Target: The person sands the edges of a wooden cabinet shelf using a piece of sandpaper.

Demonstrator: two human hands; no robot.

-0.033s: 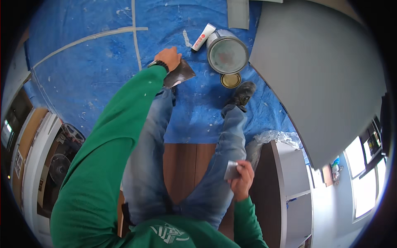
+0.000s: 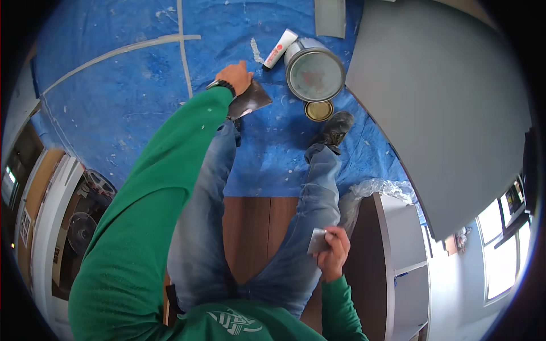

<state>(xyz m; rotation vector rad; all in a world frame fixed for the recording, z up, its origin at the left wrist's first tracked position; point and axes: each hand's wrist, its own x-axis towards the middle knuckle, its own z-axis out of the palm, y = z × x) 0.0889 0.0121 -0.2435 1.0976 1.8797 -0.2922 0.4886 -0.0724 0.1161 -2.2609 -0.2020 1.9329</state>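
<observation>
My left hand (image 2: pixel 235 77), with a dark watch band at its wrist, reaches out over the blue sheet. Its fingers are closed at the edge of a dark, shiny flat plate (image 2: pixel 253 102) that carries a small pinkish-white smear. Low on the right, above my right thigh, my right hand (image 2: pixel 334 253) pinches a small grey metal putty scraper (image 2: pixel 318 241). Beyond the plate, a white tube with red print and a black cap (image 2: pixel 281 49) leans against a large metal can (image 2: pixel 315 75). A round gold-coloured lid (image 2: pixel 318 111) lies at the can's near side.
Blue plastic sheeting (image 2: pixel 131 85) with pale tape strips covers the floor. A large grey panel (image 2: pixel 438 102) rises on the right, and a smaller grey piece (image 2: pixel 330 18) lies at the far edge. Clear plastic wrap (image 2: pixel 375 188) hangs by a white cabinet (image 2: pixel 405 236). A fan (image 2: pixel 82 228) stands at left.
The view has shifted slightly. The scraper in my right hand has turned a little, and my left hand has moved slightly right with the plate.
</observation>
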